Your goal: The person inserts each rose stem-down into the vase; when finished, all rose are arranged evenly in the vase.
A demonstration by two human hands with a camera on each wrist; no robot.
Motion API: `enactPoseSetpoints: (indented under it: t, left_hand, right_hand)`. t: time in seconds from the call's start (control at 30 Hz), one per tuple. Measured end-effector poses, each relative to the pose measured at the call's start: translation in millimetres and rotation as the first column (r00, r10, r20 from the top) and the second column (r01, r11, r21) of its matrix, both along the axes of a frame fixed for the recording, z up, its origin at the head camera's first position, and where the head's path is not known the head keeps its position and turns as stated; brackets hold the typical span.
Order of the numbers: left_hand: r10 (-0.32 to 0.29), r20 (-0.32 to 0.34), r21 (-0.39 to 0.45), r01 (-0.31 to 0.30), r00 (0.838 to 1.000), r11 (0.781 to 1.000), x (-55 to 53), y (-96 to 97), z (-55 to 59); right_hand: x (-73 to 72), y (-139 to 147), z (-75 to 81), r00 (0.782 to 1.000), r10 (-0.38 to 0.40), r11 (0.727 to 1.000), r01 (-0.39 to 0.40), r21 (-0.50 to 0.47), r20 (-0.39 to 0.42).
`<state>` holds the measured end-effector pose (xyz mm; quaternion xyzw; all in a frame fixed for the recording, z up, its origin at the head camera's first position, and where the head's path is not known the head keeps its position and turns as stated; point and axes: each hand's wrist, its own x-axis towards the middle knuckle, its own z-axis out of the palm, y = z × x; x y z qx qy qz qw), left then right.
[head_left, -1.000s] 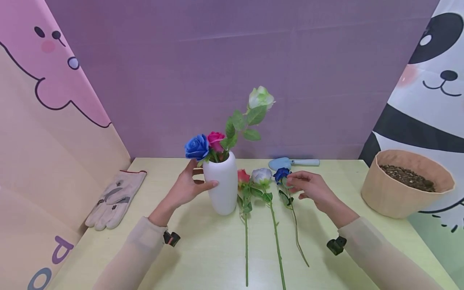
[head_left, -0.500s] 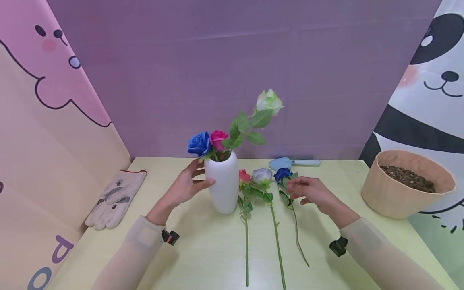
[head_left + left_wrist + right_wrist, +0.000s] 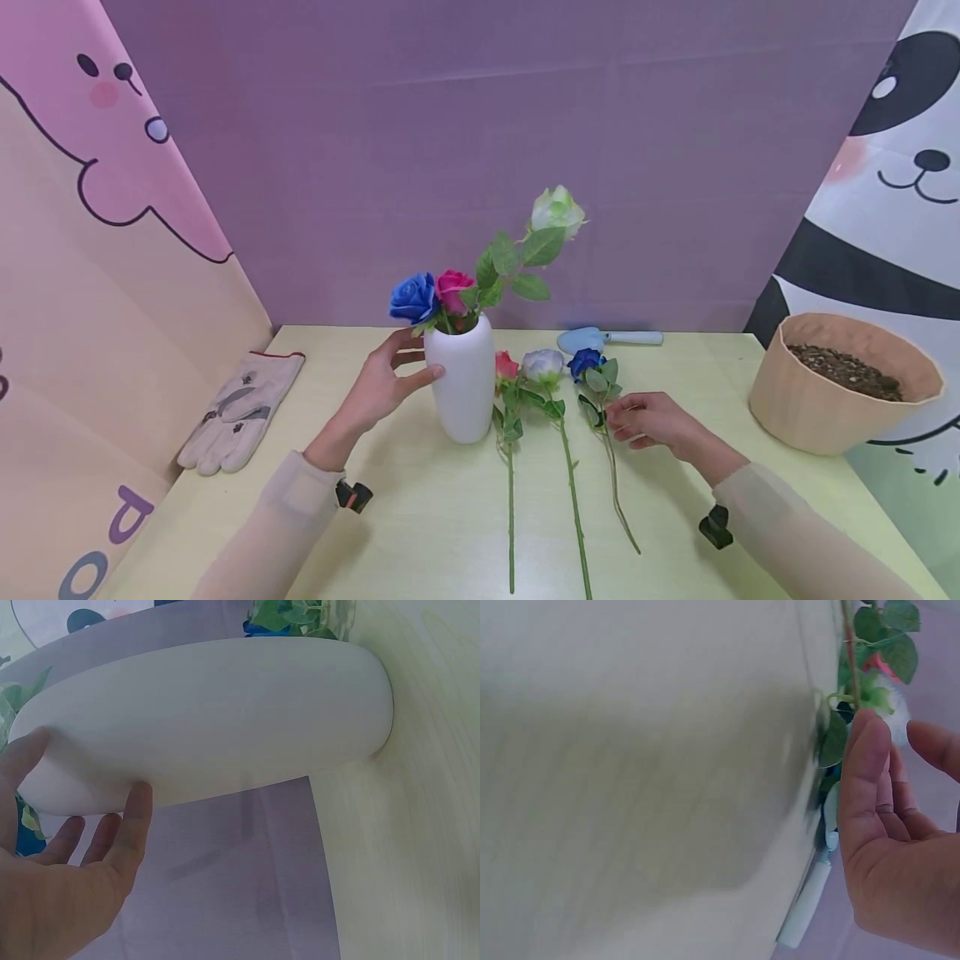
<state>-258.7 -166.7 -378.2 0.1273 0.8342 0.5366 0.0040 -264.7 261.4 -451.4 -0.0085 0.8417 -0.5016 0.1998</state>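
Observation:
A white vase [image 3: 465, 383] stands on the table, holding a blue rose [image 3: 414, 298], a pink rose [image 3: 452, 292] and a pale green-white rose [image 3: 557, 213]. My left hand [image 3: 382, 379] grips its upper left side, thumb in front and fingers behind; the left wrist view shows fingertips on the vase wall [image 3: 225, 712]. A dark blue rose [image 3: 585, 363] lies to the right, and my right hand [image 3: 652, 423] is beside its leafy stem. In the right wrist view the fingers [image 3: 868, 757] are loosely bent and the thumb stands apart, with nothing pinched between them.
A red rose [image 3: 506, 367] and a pale lilac-white rose [image 3: 543, 365] lie between vase and dark blue rose. Behind them is a light blue trowel [image 3: 592, 337]. Work gloves [image 3: 240, 412] lie at left; a pot of soil [image 3: 810, 408] stands at right.
The vase's top and its flowers have shifted slightly right, with my left hand staying on it. My right hand has moved off the dark blue rose's head, down and right along its stem.

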Motion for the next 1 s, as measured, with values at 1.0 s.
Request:
enactPoseSetpoints:
  t: [1.0]
  left_hand:
    - [0.001, 0.008, 0.024, -0.001, 1.0, 1.0, 2.3, 0.2, 0.0]
  right_hand:
    - [5.8, -5, -13.0, 0.998, 0.02, 0.999, -0.018, -0.042, 0.054]
